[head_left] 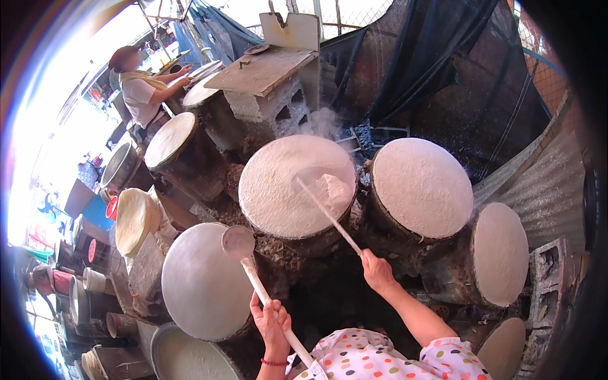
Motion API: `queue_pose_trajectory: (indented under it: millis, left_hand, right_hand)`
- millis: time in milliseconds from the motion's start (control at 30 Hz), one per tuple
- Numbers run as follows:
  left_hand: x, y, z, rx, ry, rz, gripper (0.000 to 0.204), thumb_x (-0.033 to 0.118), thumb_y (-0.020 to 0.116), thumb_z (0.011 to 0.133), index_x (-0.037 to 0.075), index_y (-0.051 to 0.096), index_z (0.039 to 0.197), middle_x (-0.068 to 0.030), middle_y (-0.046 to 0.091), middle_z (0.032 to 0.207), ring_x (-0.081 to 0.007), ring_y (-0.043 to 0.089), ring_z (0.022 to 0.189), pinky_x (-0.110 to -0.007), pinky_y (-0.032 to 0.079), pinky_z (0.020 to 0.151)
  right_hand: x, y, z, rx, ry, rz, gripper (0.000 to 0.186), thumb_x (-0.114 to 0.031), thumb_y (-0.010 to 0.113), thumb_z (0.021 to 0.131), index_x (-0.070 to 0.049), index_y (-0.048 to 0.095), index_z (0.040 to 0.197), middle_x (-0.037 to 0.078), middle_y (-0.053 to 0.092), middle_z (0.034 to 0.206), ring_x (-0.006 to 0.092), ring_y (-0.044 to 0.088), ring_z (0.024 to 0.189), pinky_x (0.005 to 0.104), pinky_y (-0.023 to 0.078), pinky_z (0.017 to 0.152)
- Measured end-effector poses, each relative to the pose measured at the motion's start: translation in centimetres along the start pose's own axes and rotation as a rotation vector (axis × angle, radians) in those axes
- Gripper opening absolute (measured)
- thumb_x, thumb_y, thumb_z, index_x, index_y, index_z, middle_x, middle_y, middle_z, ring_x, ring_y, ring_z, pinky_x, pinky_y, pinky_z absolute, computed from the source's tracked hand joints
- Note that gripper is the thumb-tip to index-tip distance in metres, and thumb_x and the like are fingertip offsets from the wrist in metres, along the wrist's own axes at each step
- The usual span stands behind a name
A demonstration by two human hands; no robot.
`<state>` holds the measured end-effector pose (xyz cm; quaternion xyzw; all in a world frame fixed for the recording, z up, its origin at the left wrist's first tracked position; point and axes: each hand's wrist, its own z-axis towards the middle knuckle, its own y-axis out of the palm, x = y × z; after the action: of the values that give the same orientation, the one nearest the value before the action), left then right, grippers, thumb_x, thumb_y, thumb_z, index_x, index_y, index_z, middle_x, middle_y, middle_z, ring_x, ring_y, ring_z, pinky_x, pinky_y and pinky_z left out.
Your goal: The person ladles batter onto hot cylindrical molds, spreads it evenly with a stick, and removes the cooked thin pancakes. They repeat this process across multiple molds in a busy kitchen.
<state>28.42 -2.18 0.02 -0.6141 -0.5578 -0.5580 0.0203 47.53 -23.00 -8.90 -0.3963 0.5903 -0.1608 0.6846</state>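
My left hand (272,322) is closed around the pale handle of a long ladle. The ladle's round bowl (239,242) is over the edge of a drum with a smooth, whitish surface (206,278). My right hand (378,271) grips a long wooden stick (330,218) slanting away from me. Its far end meets the pale, frothy surface in the middle drum (272,196). Beside that end, a lumpy pale patch (332,192) stands out in a greyer hollow. What is on the stick's tip I cannot make out.
More filled drums stand at the right (422,187) and far right (500,253). Steam (322,123) rises behind the middle drum. A person (140,95) works at drums at the far left. Hollow blocks (278,107) carry a board; another block (548,285) stands at the right edge.
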Motion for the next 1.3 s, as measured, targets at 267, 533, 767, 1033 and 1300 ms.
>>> queue_pose_trajectory:
  millis: [267, 533, 767, 1033, 1300]
  left_hand:
    - [-0.5, 1.3, 0.6, 0.057, 0.013, 0.014, 0.038, 0.013, 0.049, 0.096, 0.021, 0.035, 0.131, -0.0037, 0.048, 0.078, -0.0066, 0.038, 0.049, -0.018, 0.033, 0.037]
    - [-0.6, 2.4, 0.8, 0.116, 0.034, 0.042, 0.039, 0.014, 0.051, 0.096, 0.021, 0.037, 0.131, -0.0015, 0.046, 0.078, -0.0044, 0.036, 0.049, -0.016, 0.033, 0.036]
    - [-1.2, 3.8, 2.5, 0.095, -0.019, 0.048, 0.036, 0.013, 0.050, 0.096, 0.021, 0.038, 0.130, -0.0019, 0.047, 0.079, -0.0040, 0.035, 0.049, -0.016, 0.033, 0.036]
    - [-1.3, 4.7, 2.7, 0.005, -0.065, 0.008, 0.034, 0.013, 0.050, 0.096, 0.020, 0.039, 0.128, -0.0016, 0.046, 0.078, -0.0039, 0.035, 0.048, -0.016, 0.033, 0.035]
    - [-1.2, 3.3, 2.3, 0.000, -0.080, -0.042, 0.038, 0.012, 0.049, 0.096, 0.020, 0.035, 0.131, -0.0030, 0.047, 0.078, -0.0058, 0.037, 0.049, -0.017, 0.034, 0.038]
  right_hand:
    - [1.8, -1.8, 7.9, 0.111, 0.066, -0.114, 0.018, -0.026, 0.044, 0.096, -0.008, 0.047, 0.094, 0.026, 0.060, 0.072, 0.0470, 0.059, 0.075, 0.0577, 0.044, 0.064]
    - [-3.3, -2.1, 20.4, 0.208, 0.020, 0.065, 0.023, -0.022, 0.045, 0.094, -0.011, 0.059, 0.109, 0.023, 0.065, 0.095, 0.0413, 0.062, 0.088, 0.0524, 0.048, 0.075]
    - [-3.1, -0.2, 10.0, 0.185, 0.130, 0.165, 0.035, -0.017, 0.053, 0.091, -0.012, 0.055, 0.126, 0.018, 0.060, 0.117, 0.0346, 0.059, 0.107, 0.0403, 0.048, 0.089]
    - [-1.5, 0.7, 8.6, 0.357, 0.166, 0.375, 0.033, -0.016, 0.053, 0.092, -0.007, 0.057, 0.124, 0.019, 0.063, 0.114, 0.0317, 0.060, 0.107, 0.0358, 0.048, 0.089]
    - [-6.2, 5.8, 7.3, 0.169, 0.064, 0.395, 0.034, -0.020, 0.052, 0.093, -0.006, 0.056, 0.123, 0.021, 0.063, 0.108, 0.0384, 0.059, 0.103, 0.0414, 0.049, 0.086]
